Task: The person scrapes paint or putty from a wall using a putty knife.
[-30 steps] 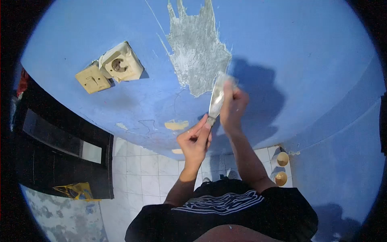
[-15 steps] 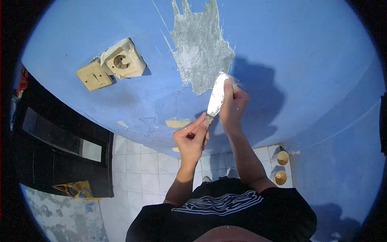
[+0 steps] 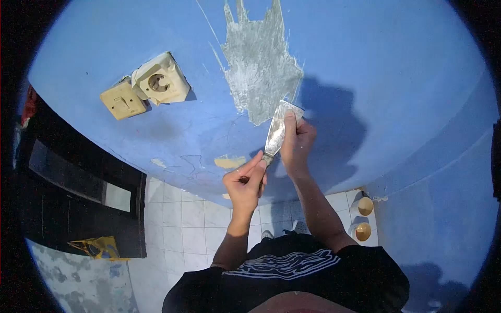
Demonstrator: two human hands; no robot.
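That putty knife (image 3: 276,133) looks light with a thin, springy blade, sitting right at the scraped grey patch (image 3: 261,68) on the blue wall (image 3: 391,78). Left hand (image 3: 244,182) has its fingers wrapped around the handle, and right hand (image 3: 296,141) presses fingers flat on the blade, which seems the sensible grip.

Bare blue wall (image 3: 396,94) right of fingers (image 3: 290,124) leaves passage open; scraped patch (image 3: 261,68) just above, socket (image 3: 159,81) and switch (image 3: 121,103) well left, protruding.
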